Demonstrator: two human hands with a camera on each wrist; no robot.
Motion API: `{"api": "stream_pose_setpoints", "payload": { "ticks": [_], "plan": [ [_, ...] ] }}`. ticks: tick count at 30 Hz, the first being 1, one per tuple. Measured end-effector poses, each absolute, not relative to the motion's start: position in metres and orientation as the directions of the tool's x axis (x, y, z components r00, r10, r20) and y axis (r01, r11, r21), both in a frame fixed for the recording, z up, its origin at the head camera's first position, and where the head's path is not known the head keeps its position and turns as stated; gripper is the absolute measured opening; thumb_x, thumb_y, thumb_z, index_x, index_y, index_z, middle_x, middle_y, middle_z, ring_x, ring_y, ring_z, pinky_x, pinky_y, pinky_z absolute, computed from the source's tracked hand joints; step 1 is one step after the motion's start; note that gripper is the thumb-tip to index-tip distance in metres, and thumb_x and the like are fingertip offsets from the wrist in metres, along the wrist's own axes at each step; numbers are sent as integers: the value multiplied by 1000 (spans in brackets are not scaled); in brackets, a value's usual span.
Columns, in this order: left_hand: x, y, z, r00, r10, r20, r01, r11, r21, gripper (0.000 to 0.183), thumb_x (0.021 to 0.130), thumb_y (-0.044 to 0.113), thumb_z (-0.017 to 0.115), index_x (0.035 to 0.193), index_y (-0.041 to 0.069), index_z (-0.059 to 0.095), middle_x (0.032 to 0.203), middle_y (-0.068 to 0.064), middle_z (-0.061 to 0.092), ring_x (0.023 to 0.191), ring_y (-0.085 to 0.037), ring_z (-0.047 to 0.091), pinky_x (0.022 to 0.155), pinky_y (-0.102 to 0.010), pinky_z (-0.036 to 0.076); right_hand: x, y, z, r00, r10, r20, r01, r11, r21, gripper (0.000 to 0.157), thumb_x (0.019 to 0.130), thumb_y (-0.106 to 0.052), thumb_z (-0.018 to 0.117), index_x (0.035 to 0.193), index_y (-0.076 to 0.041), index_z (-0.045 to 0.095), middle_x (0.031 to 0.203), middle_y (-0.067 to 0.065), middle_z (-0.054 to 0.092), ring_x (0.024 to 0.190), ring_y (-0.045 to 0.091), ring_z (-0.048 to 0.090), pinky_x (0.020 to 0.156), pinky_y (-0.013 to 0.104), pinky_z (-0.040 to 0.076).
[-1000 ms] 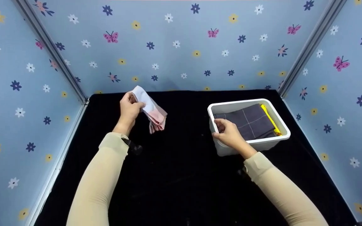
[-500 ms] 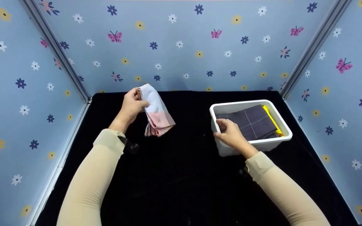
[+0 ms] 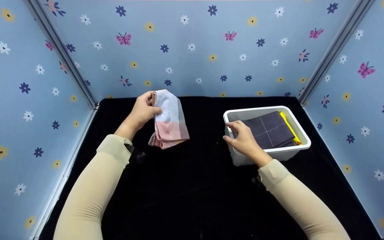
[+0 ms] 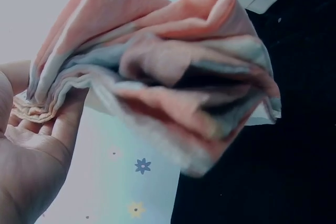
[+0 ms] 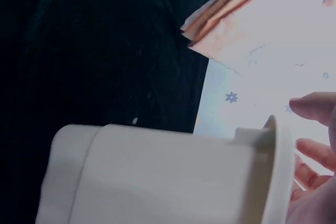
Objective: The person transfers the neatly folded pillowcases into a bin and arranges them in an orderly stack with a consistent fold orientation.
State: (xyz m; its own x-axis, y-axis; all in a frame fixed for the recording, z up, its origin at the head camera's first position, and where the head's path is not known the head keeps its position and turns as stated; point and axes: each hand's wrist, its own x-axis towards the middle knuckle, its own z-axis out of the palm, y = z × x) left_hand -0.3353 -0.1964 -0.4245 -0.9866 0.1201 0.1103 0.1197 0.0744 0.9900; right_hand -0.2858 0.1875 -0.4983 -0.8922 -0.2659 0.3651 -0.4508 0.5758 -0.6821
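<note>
My left hand (image 3: 142, 110) pinches a folded pink, white and grey cloth (image 3: 170, 116) by its upper left edge, thumb in front. The cloth hangs above the black table, its lower layers fanned loosely. From the left wrist view, the loose folds of the cloth (image 4: 157, 72) show, gathered between thumb and fingers. At the near left corner of a white plastic bin (image 3: 288, 147), my right hand (image 3: 245, 140) holds nothing, with thumb and fingers parted. In the right wrist view, the fingers (image 5: 317, 153) are beside the bin's rim (image 5: 283, 166); contact there is unclear.
Inside the bin lies a folded dark grey cloth (image 3: 267, 130) with thin white lines. A yellow item (image 3: 290, 128) with dark marks is tucked along its right side. Blue flowered panels (image 3: 192, 50) wall the black table surface (image 3: 185, 186) at the back and sides.
The left hand has shifted slightly right, and the hanging cloth has turned so its broad face shows more. The right thumb and fingers have spread apart at the bin's rim.
</note>
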Motion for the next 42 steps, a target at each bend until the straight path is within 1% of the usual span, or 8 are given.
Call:
{"api": "stream_pose_setpoints", "payload": {
  "ticks": [4, 8, 17, 21, 28, 31, 37, 42],
  "plan": [
    [-333, -196, -422, -982, 144, 122, 136, 88, 987, 56, 77, -21, 56, 132, -8, 58, 89, 4, 73, 80, -10, 69, 71, -21, 61, -287, 178, -496, -879, -273, 391, -477, 521, -708, 45, 89, 1, 84, 131, 10, 70, 121, 27, 69, 110, 43, 68, 96, 59, 60],
    [-331, -195, -416, -979, 168, 119, 139, 114, 984, 55, 78, -20, 56, 131, -8, 59, 91, 2, 72, 81, -12, 69, 73, -22, 62, -288, 167, -495, -888, -261, 380, -460, 466, -755, 48, 89, 1, 85, 133, 9, 69, 121, 26, 70, 111, 44, 71, 97, 58, 61],
    [-326, -195, -405, -950, 293, 104, 154, 151, 977, 51, 78, -21, 57, 126, -4, 59, 94, 2, 73, 82, -11, 68, 71, -22, 60, -286, 140, -498, -947, -205, 249, -307, 339, -889, 56, 91, -3, 84, 142, 8, 62, 132, 27, 68, 120, 47, 69, 103, 54, 60],
    [-323, -196, -399, -939, 331, 92, 151, 157, 976, 52, 78, -21, 59, 128, -5, 59, 97, 2, 74, 85, -11, 69, 73, -23, 61, -284, 128, -505, -967, -174, 183, -228, 290, -929, 62, 91, -6, 84, 146, 6, 58, 138, 28, 65, 124, 46, 68, 107, 52, 59],
    [-315, -196, -389, -899, 426, 102, 168, 120, 978, 53, 80, -22, 61, 130, -5, 59, 98, 0, 75, 88, -14, 70, 76, -25, 61, -285, 110, -516, -987, -112, 119, -140, 202, -969, 74, 90, -5, 84, 154, 5, 49, 141, 31, 62, 128, 51, 65, 109, 56, 58],
    [-312, -197, -385, -877, 469, 109, 178, 105, 979, 54, 82, -22, 64, 133, -3, 60, 101, 0, 75, 90, -14, 70, 78, -25, 61, -287, 104, -520, -993, -72, 98, -108, 157, -982, 75, 91, -5, 82, 156, 5, 46, 140, 31, 62, 127, 49, 67, 107, 51, 60],
    [-305, -196, -377, -838, 526, 145, 197, 44, 979, 57, 84, -22, 65, 137, -1, 61, 106, 0, 76, 94, -14, 70, 79, -25, 61, -287, 95, -530, -998, -16, 54, -55, 46, -997, 80, 90, 0, 79, 158, 7, 38, 140, 34, 62, 122, 46, 67, 95, 33, 60],
    [-299, -198, -373, -823, 537, 184, 204, -23, 979, 57, 83, -22, 64, 133, 5, 65, 104, 0, 77, 92, -14, 71, 80, -25, 61, -284, 91, -534, -997, -67, 35, -28, -100, -995, 82, 91, 1, 76, 161, 4, 34, 145, 33, 59, 127, 39, 65, 98, 30, 56]
  ]
}}
